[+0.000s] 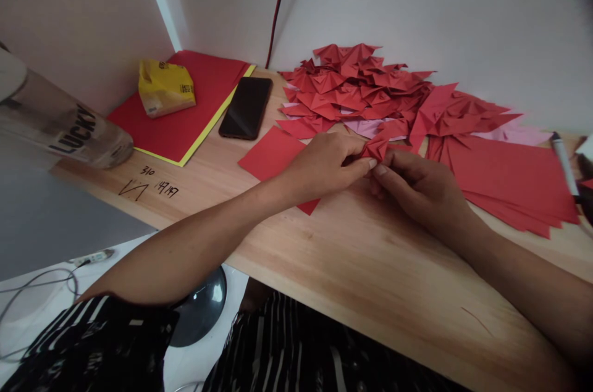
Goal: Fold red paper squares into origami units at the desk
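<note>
Between my two hands is a small folded red paper piece (377, 146), held just above the wooden table. My left hand (331, 160) pinches its left side with thumb and fingers. On its right side, my right hand (419, 185) grips it with thumb and curled fingers. Part of the paper is hidden by the fingers. A flat red paper sheet (273, 151) lies under my left wrist. Behind my hands rises a heap of folded red paper pieces (356, 83), with some pink ones among them.
A fanned stack of red paper (514, 176) lies right, beside a marker (564, 163). Left are a black phone (246, 108), a red folder (157, 129) bearing a yellow packet (167, 88), and a clear bottle (69, 117). A wall stands behind the table (324, 268).
</note>
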Motion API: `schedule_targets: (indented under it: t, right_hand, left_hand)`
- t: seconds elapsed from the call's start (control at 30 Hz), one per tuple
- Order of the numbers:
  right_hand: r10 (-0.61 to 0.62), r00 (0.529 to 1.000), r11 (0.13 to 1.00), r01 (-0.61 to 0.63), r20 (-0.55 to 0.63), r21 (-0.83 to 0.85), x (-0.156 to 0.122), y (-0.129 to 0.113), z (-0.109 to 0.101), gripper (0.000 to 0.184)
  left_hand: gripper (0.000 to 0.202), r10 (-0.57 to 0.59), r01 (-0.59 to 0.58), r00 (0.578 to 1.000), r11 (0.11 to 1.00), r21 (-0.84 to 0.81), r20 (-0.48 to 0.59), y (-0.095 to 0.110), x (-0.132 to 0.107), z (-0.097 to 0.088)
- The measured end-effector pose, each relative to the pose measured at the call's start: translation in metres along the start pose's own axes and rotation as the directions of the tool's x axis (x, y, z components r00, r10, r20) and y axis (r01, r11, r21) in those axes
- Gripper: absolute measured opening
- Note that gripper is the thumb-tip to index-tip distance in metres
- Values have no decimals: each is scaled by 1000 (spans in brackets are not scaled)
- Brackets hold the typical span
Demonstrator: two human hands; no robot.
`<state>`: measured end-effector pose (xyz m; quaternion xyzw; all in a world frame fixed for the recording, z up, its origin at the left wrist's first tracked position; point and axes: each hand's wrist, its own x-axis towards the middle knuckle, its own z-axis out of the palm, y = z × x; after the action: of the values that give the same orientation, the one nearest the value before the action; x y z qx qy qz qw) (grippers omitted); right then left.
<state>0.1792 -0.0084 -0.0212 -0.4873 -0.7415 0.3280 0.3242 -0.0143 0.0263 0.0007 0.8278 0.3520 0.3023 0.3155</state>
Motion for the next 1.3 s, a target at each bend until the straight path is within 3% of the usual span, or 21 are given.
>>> schedule_targets:
  t: [0.6, 1.3]
  right_hand:
    - [-45, 999, 997, 46, 26, -67, -1, 6, -1, 23]
    - [-30, 999, 997, 29, -12, -74, 0, 0, 0, 27]
  left_hand:
    - [26, -28, 0, 987, 984, 181, 156, 5, -3, -4]
    - [30, 19, -22, 998, 998, 63, 60, -2, 0, -1]
